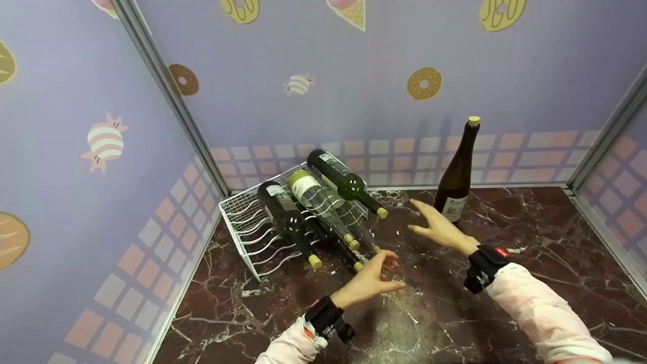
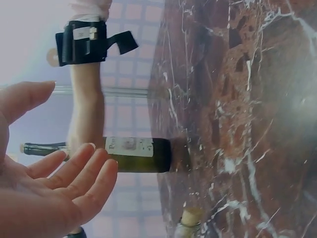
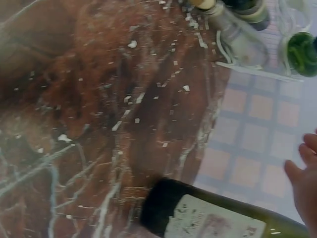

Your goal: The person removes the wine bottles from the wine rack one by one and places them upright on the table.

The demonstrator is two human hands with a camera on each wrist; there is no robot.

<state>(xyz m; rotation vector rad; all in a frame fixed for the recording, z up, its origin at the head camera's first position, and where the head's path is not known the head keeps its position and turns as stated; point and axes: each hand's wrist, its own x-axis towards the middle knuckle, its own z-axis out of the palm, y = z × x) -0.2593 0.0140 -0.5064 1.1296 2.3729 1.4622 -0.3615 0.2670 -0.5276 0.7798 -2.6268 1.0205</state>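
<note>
An upright dark bottle (image 1: 457, 174) with a cork stands at the back right; its label shows in the left wrist view. My right hand (image 1: 442, 227) is beside its lower part, fingers spread and holding nothing. Several corked bottles lie on a white wire rack (image 1: 247, 237), among them a dark one (image 1: 280, 207), a clear one (image 1: 321, 202) and a green one (image 1: 338, 174). Just in front of the bottle necks is my left hand (image 1: 366, 283), its fingers loosely bent and nothing in them. Whether it touches the clear neck behind it I cannot tell.
The rack stands at the back left on a dark red marbled surface (image 1: 227, 313). Patterned walls (image 1: 354, 76) rise behind and at both sides, with metal edging (image 1: 177, 111) at the corners.
</note>
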